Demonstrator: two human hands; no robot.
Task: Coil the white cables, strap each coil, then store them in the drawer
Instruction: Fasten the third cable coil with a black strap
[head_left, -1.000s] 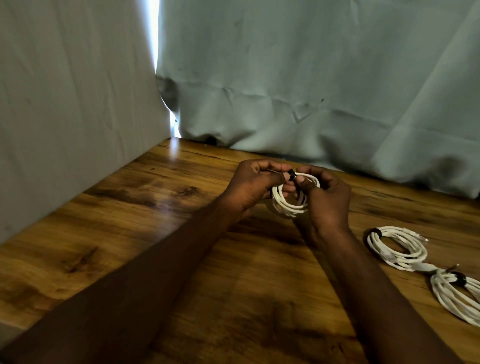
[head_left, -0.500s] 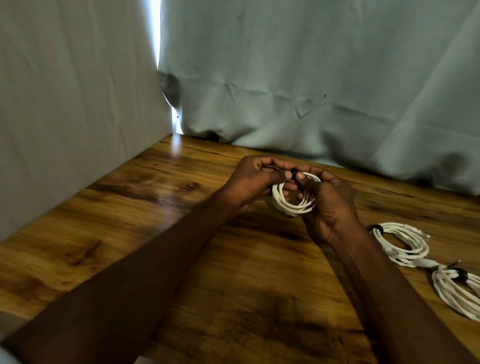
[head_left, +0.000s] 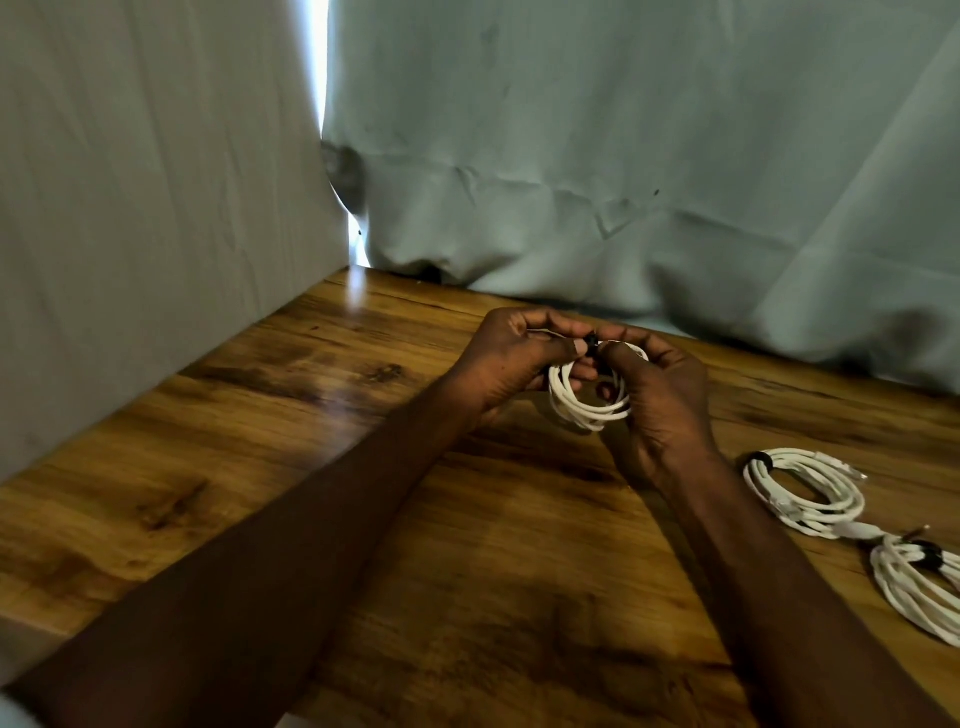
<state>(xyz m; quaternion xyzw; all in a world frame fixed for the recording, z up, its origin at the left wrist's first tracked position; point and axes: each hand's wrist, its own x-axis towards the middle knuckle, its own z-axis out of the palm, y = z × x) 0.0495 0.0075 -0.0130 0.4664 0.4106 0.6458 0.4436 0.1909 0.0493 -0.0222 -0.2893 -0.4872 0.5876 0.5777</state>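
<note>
Both hands hold the small white coil (head_left: 589, 405) above the table (head_left: 291, 441), its loop hanging below the fingertips, left hand (head_left: 511, 358) and right hand (head_left: 660, 395) pinching the black strap (head_left: 591, 344) at its top between them.

Bare wooden tabletop (head_left: 270, 467) lies open to the left & front of both forearms. Grey cloth (head_left: 623, 156) walls off back & left edges. Two strapped white coils (head_left: 805, 493) (head_left: 919, 592) crowd the right side, touching each other.

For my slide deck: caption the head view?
Both hands fasten a black strap on a white cable coil.
</note>
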